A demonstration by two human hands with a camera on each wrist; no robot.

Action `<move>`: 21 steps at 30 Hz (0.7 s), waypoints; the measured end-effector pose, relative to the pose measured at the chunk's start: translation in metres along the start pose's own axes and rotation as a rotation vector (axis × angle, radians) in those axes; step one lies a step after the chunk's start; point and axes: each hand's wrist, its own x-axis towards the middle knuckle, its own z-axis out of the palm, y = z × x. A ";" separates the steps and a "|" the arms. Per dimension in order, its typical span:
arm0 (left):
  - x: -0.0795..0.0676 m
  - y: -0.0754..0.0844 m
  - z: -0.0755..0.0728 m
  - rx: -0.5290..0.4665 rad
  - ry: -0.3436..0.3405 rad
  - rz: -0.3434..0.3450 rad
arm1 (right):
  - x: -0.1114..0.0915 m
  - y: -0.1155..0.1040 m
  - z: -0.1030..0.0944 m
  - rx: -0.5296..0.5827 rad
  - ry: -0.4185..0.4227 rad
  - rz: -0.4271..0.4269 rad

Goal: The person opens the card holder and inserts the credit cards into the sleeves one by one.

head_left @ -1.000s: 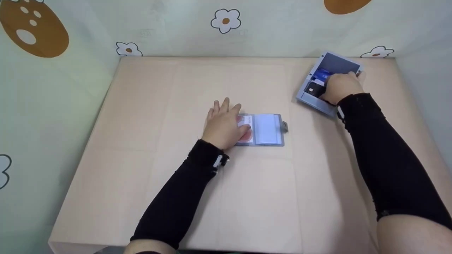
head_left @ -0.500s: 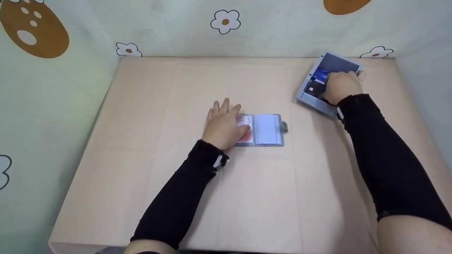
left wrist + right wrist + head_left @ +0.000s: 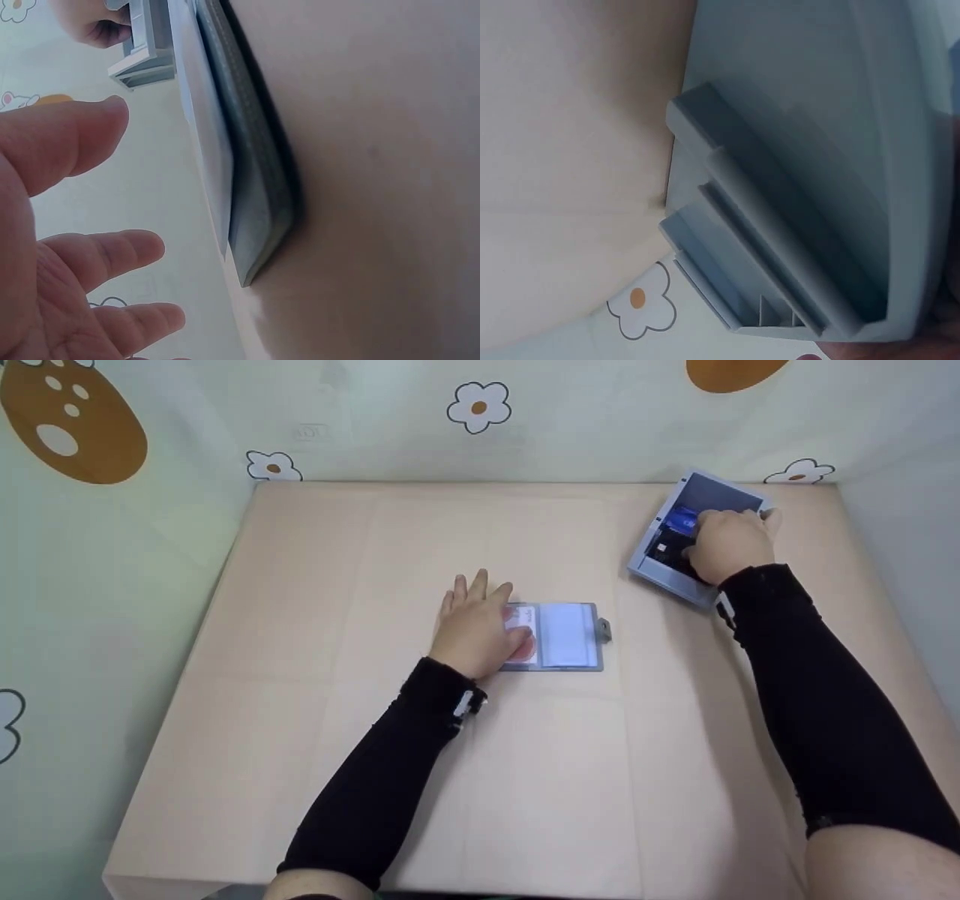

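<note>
A small card wallet (image 3: 570, 634) lies unfolded on the table, with white sleeves and a pink-and-white card (image 3: 529, 641) in its left half. My left hand (image 3: 472, 634) rests over that left half, fingers spread and thumb across the card. From the side, the left wrist view shows the wallet's edge (image 3: 262, 187) beside the loose fingers. At the far right, my right hand (image 3: 731, 544) reaches into a grey-blue box (image 3: 670, 584) with curled fingers. A black card (image 3: 667, 547) and a blue card (image 3: 682, 520) show beside it. Its fingertips are hidden, so any grip is unclear.
A pale cloth covers the table (image 3: 375, 780). Behind it rises a patterned wall (image 3: 375, 427), close to the box's far edge. In the right wrist view the box's ridged underside (image 3: 780, 195) fills much of the picture.
My right hand has shifted slightly inside the box, and the white strip between the black and blue cards has gone from sight. The left hand and wallet stay put.
</note>
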 end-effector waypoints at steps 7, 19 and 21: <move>0.000 0.000 0.000 0.003 0.000 0.002 | -0.009 -0.003 -0.002 0.079 0.076 -0.001; -0.001 0.000 0.003 0.011 0.022 0.018 | -0.040 -0.027 -0.007 0.223 0.227 0.068; -0.001 0.000 0.003 0.007 0.029 0.022 | -0.046 -0.033 -0.008 0.266 0.272 0.084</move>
